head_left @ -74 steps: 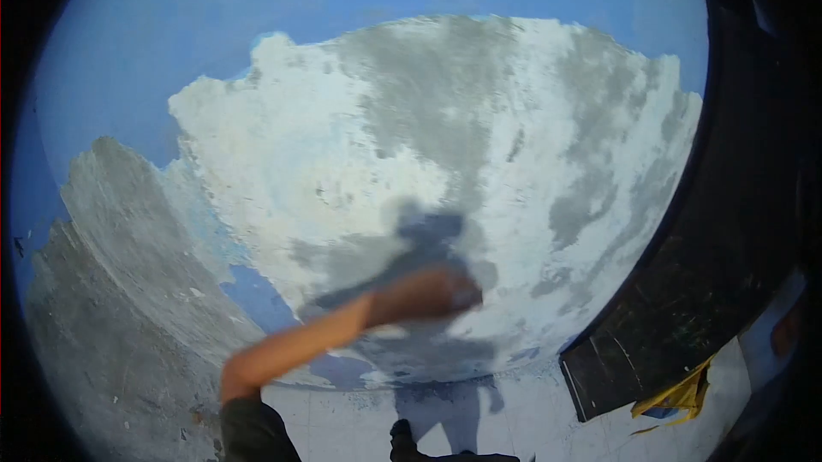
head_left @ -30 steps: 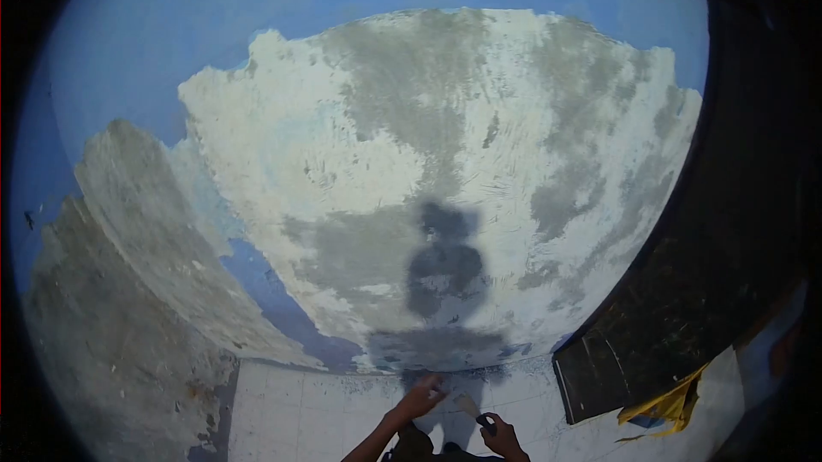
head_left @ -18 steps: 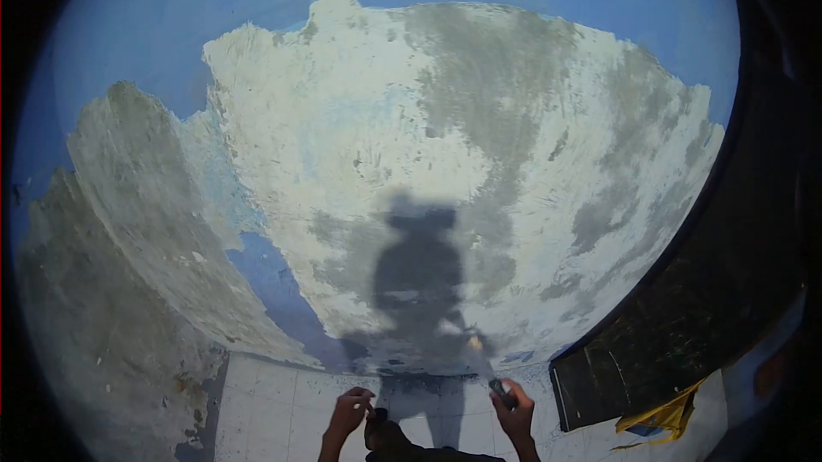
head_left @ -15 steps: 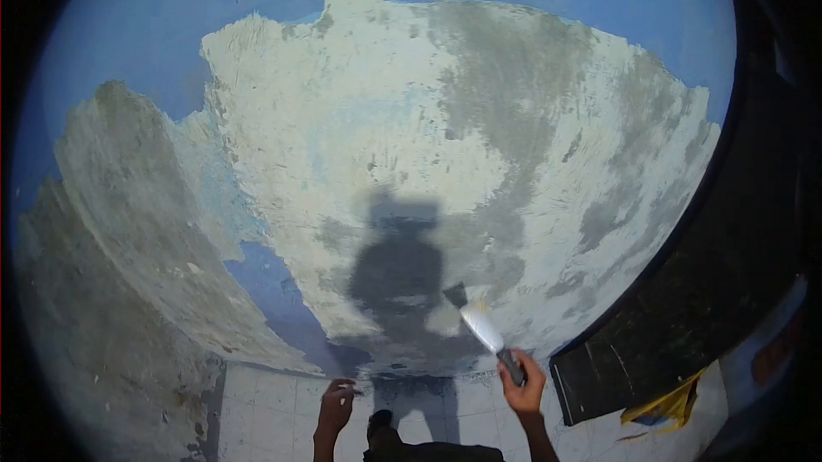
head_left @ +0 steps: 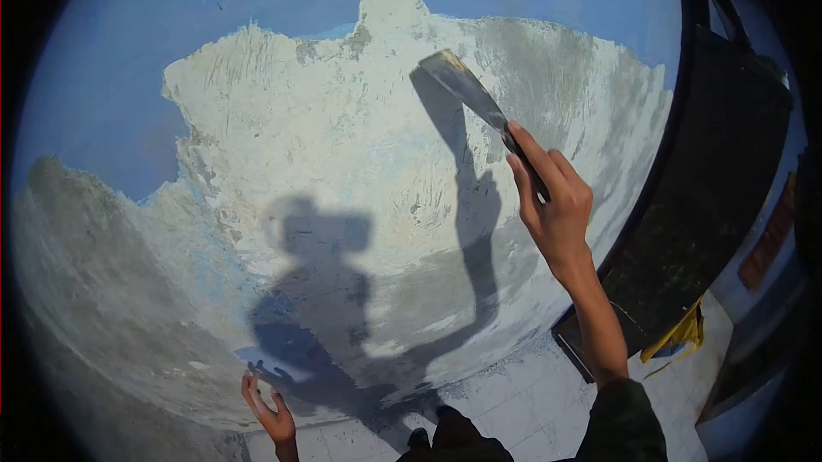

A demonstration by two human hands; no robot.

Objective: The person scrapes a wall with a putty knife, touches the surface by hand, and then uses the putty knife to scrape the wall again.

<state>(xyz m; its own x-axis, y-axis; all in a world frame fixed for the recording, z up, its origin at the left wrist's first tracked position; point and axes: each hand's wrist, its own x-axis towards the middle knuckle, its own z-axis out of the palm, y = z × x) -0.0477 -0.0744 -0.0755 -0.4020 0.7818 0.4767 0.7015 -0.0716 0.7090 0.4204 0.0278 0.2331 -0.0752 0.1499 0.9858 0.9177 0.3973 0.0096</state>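
My right hand [head_left: 561,209] is wrapped round the dark handle of a scraper [head_left: 469,89], raised in front of the wall [head_left: 342,119]. Its broad metal blade points up and left, close to the pale scraped plaster; whether it touches cannot be told. The blade's shadow falls just beside it. Low on the left, my left hand [head_left: 272,412] holds nothing, its fingers apart and near the lower wall. Blue paint surrounds a large patch of bare white and grey plaster with ragged edges.
A large dark panel [head_left: 702,171] stands along the right side. Near its foot lies a yellow bag-like item [head_left: 681,333]. Pale floor tiles [head_left: 522,411] run along the wall's base, with crumbs of debris. My shoes show at the bottom.
My right hand has lifted the scraper from low near the floor up to the middle of the wall. My left hand has shifted left and its fingers are spread. The view has turned slightly.
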